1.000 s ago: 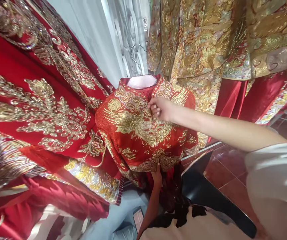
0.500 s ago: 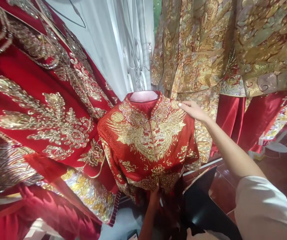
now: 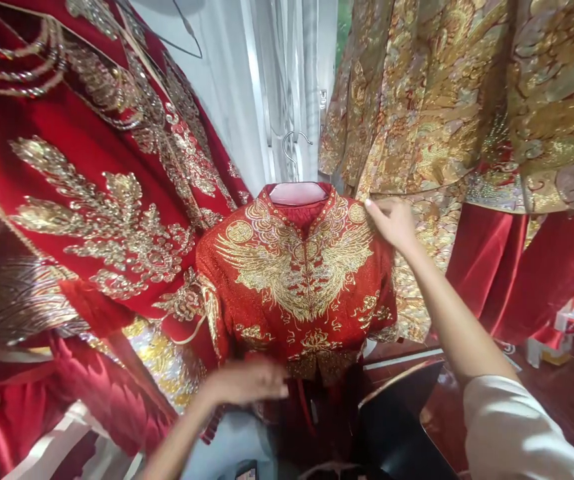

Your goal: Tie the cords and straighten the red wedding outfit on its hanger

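Note:
A red jacket (image 3: 277, 287) with gold embroidery hangs upright in front of me on a pale hanger (image 3: 297, 193) with a metal hook. My right hand (image 3: 393, 223) grips the jacket's shoulder on the right, its thumb on the front and the other fingers mostly out of sight behind the cloth. Lower down, my left hand (image 3: 249, 381) is in front of the jacket's left side near the hem, smeared by motion. Its fingers are too blurred to show whether they hold anything. Dark red cloth (image 3: 311, 413) hangs below the jacket's hem.
On the left hangs a large red garment (image 3: 117, 233) with silvery-gold beading. Gold patterned garments (image 3: 417, 100) hang at the right, with red skirts (image 3: 487, 260) below them. Pale curtains (image 3: 267, 80) are behind the hanger. A black, curved-edged object (image 3: 401, 420) stands at lower right.
My left hand has come away from the jacket's front hem and moved left. My right hand stays on the shoulder. The view has shifted slightly, and the jacket hangs in nearly the same place.

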`<action>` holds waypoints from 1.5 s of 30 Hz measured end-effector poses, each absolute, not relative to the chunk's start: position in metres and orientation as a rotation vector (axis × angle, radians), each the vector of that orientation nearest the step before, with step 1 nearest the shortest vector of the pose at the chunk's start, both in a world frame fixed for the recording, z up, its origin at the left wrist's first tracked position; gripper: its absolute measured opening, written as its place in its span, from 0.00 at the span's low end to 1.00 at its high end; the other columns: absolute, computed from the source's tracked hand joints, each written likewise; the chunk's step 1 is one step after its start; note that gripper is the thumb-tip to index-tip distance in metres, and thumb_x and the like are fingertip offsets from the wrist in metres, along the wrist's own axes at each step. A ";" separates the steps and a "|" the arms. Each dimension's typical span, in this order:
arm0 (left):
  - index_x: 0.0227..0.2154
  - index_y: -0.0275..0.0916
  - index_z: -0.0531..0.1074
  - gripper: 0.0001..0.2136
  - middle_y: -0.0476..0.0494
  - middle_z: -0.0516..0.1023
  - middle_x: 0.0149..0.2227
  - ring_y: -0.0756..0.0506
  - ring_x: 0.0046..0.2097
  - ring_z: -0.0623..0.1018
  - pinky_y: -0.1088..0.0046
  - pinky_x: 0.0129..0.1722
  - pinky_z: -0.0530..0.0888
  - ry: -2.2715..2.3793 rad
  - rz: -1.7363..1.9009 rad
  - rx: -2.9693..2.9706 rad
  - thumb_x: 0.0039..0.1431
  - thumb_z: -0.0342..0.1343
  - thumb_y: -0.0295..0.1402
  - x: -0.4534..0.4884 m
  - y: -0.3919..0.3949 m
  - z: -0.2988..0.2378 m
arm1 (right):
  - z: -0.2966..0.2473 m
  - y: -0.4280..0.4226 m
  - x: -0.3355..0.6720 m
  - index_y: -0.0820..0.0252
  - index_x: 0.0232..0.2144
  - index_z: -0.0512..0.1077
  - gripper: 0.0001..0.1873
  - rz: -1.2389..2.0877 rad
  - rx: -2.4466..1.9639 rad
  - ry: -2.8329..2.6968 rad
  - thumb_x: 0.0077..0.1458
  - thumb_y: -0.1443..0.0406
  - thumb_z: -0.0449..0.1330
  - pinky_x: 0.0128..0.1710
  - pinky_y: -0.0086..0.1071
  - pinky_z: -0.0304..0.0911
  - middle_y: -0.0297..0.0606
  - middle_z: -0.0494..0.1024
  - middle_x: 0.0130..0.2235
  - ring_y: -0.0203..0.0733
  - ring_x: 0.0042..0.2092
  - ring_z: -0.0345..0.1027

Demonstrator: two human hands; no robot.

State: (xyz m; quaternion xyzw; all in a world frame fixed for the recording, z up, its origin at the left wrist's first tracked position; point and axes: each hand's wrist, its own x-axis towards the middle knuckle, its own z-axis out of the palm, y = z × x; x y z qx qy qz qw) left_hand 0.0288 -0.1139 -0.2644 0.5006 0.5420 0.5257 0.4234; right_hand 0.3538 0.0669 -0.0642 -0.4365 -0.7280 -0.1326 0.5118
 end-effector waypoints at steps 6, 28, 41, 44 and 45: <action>0.29 0.30 0.70 0.11 0.50 0.69 0.30 0.44 0.44 0.73 0.50 0.51 0.62 1.429 1.609 2.021 0.57 0.49 0.35 -0.002 -0.015 -0.030 | -0.018 0.075 0.335 0.62 0.31 0.75 0.23 0.181 -0.757 -2.257 0.55 0.49 0.52 0.37 0.32 0.60 0.34 0.76 0.29 0.36 0.33 0.66; 0.16 0.40 0.54 0.23 0.52 0.55 0.18 0.52 0.23 0.58 0.75 0.25 0.57 1.848 1.068 2.339 0.59 0.41 0.51 0.010 0.014 -0.021 | -0.110 -0.014 0.262 0.61 0.27 0.73 0.19 -0.148 -1.082 -1.534 0.58 0.56 0.49 0.36 0.37 0.59 0.42 0.75 0.27 0.41 0.32 0.66; 0.39 0.36 0.71 0.28 0.45 0.77 0.38 0.49 0.38 0.72 0.68 0.39 0.66 1.854 1.092 2.505 0.57 0.37 0.55 0.015 -0.012 -0.027 | -0.172 -0.020 0.230 0.58 0.11 0.58 0.17 0.883 -0.983 -1.495 0.48 0.63 0.54 0.29 0.28 0.56 0.27 0.60 0.15 0.29 0.21 0.52; 0.52 0.33 0.64 0.31 0.38 0.71 0.53 0.43 0.53 0.70 0.60 0.52 0.64 1.939 1.223 2.491 0.57 0.40 0.53 0.015 -0.030 -0.040 | -0.251 -0.055 0.244 0.57 0.09 0.55 0.18 1.032 -1.283 -1.527 0.45 0.61 0.53 0.26 0.28 0.54 0.28 0.59 0.15 0.30 0.21 0.51; 0.55 0.34 0.62 0.30 0.37 0.68 0.56 0.41 0.57 0.67 0.58 0.56 0.62 1.947 1.291 2.470 0.57 0.42 0.52 0.013 -0.036 -0.046 | -0.278 -0.070 0.248 0.57 0.09 0.53 0.19 1.051 -1.330 -1.529 0.45 0.60 0.53 0.24 0.27 0.52 0.28 0.57 0.13 0.30 0.20 0.49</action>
